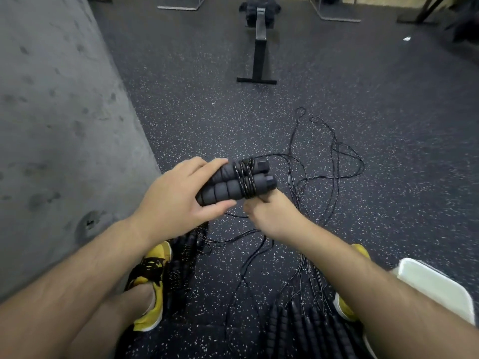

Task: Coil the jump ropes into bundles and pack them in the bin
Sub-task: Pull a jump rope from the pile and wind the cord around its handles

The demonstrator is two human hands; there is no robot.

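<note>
My left hand [178,198] grips two black foam jump-rope handles [230,186] held side by side, with thin black cord wound several times round their middle. My right hand [269,216] sits just under the handles' capped ends, fingers curled and pinching the cord. Loose cord [334,161] trails from the handles in long loops over the speckled floor. More foam handles [303,325] lie in a row near my right foot, and wound bundles [184,257] lie by my left foot. A white bin's [438,288] corner shows at the lower right.
A grey concrete wall [59,125] rises along the left. A black rowing machine's rail and foot [259,55] stand on the floor ahead. Metal frame legs [337,18] line the far edge. My yellow shoes [153,283] are on the floor below.
</note>
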